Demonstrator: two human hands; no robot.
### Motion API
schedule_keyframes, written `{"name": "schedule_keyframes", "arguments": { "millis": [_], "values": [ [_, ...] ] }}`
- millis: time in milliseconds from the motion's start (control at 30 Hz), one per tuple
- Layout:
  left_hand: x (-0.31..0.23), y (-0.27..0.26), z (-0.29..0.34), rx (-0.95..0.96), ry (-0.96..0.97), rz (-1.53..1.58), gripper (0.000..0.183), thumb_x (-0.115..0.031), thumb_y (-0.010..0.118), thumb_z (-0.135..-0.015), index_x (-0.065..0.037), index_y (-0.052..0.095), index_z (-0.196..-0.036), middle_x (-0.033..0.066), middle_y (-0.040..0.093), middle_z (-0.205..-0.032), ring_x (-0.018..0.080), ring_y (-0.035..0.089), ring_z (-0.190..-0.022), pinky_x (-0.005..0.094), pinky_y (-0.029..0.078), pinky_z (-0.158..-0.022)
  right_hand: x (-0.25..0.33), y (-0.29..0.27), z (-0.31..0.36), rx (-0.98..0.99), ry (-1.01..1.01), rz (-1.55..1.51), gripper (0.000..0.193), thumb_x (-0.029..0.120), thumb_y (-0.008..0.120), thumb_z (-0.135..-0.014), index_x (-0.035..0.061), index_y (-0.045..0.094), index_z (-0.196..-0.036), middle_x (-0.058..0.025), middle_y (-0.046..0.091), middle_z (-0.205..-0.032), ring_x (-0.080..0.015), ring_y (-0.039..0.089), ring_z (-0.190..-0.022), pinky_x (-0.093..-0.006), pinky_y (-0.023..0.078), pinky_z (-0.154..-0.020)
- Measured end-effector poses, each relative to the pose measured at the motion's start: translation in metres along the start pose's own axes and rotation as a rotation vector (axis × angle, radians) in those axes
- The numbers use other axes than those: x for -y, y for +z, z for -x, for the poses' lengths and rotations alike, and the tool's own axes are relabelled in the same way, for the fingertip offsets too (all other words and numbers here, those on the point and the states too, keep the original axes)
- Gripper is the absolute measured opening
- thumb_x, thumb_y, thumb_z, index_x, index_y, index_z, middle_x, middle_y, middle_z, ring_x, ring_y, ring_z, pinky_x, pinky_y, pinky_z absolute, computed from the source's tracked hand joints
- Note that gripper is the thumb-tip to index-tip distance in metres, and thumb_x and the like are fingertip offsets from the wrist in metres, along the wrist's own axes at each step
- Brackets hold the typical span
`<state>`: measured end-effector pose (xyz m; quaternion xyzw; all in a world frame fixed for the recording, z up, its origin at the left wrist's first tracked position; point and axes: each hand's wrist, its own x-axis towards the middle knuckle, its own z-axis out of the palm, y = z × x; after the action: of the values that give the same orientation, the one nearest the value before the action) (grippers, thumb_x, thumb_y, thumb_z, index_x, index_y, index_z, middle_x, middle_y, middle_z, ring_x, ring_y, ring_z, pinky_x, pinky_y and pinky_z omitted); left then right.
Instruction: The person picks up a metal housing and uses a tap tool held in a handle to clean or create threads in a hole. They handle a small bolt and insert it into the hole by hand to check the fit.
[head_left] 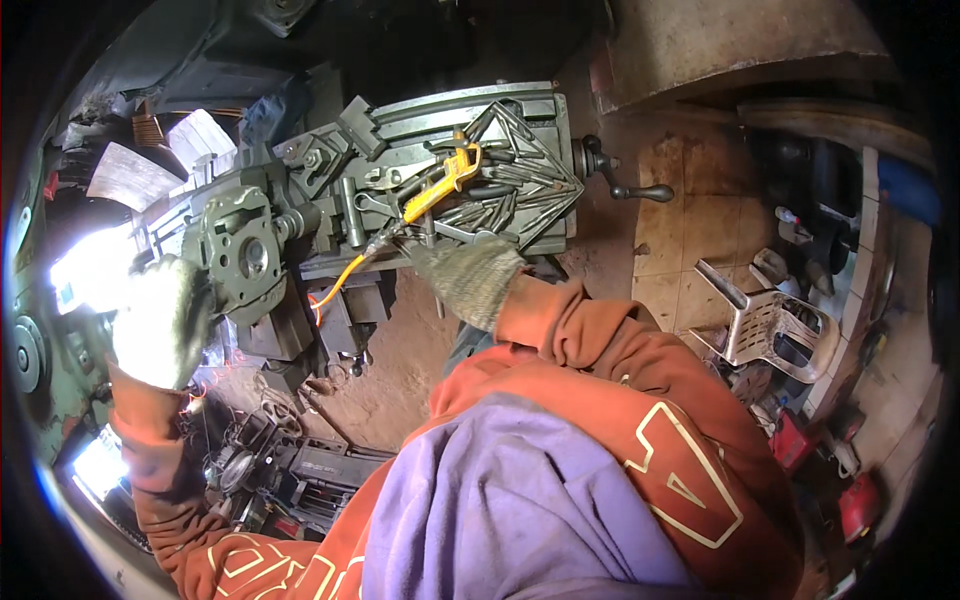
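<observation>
A: What is the left hand near?
B: A grey metal plate (pixel 240 255) with round holes, left of centre, seemingly fixed to the machine. The gloved left hand (pixel 160 322) is just beside its left edge, bleached by glare; I cannot tell whether it grips.
A: And the right?
B: The gloved right hand (pixel 470 280) is at the near edge of the machine bed (pixel 430 112), beside loose metal rods (pixel 535 180) and a yellow clamp-like tool (pixel 437 190). Whether it grasps anything, I cannot tell.
A: How might the plate handle?
B: Probably heavy and stiff, perhaps slick; its outer rim looks the best hold, away from the holes.
A: Edges and room?
B: Bare floor (pixel 400 370) shows below the bed, between the hands. A crank (pixel 640 190) juts out rightward; an orange cable (pixel 343 283) hangs over the near edge.
</observation>
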<state>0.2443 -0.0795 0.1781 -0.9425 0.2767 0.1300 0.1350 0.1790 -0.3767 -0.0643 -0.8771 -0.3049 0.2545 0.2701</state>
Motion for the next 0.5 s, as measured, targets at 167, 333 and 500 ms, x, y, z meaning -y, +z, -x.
{"name": "schedule_keyframes", "arguments": {
  "millis": [167, 333, 500],
  "values": [
    [0.008, 0.004, 0.007, 0.155, -0.127, -0.012, 0.03, -0.009, 0.073, -0.092, -0.003, 0.07, -0.121, 0.0178, 0.072, -0.111, 0.0388, 0.069, -0.101, 0.0455, 0.054, -0.09, -0.001, 0.031, -0.017, -0.116, -0.037, 0.022, 0.022, 0.009, 0.062, -0.091, 0.0059, 0.072, -0.11, -0.0142, 0.076, -0.104, -0.0327, 0.077, -0.092, -0.05, 0.06, -0.066],
    [0.013, 0.008, 0.014, 0.111, -0.116, -0.072, 0.027, -0.008, 0.073, -0.093, -0.002, 0.071, -0.119, 0.0178, 0.073, -0.11, 0.0376, 0.07, -0.099, 0.0457, 0.055, -0.087, -0.004, 0.027, -0.02, -0.065, -0.058, 0.058, 0.019, 0.01, 0.061, -0.09, 0.0065, 0.073, -0.105, -0.0123, 0.075, -0.099, -0.0328, 0.077, -0.09, -0.051, 0.059, -0.063],
    [-0.006, -0.006, -0.006, 0.064, -0.173, 0.005, 0.024, -0.006, 0.072, -0.094, -0.001, 0.072, -0.117, 0.0183, 0.073, -0.109, 0.0371, 0.07, -0.099, 0.0448, 0.055, -0.088, 0.0, 0.027, -0.014, -0.131, -0.093, 0.081, 0.019, 0.011, 0.06, -0.09, 0.0083, 0.073, -0.104, -0.0121, 0.075, -0.102, -0.0325, 0.077, -0.087, -0.0514, 0.058, -0.061]
  ]
}}
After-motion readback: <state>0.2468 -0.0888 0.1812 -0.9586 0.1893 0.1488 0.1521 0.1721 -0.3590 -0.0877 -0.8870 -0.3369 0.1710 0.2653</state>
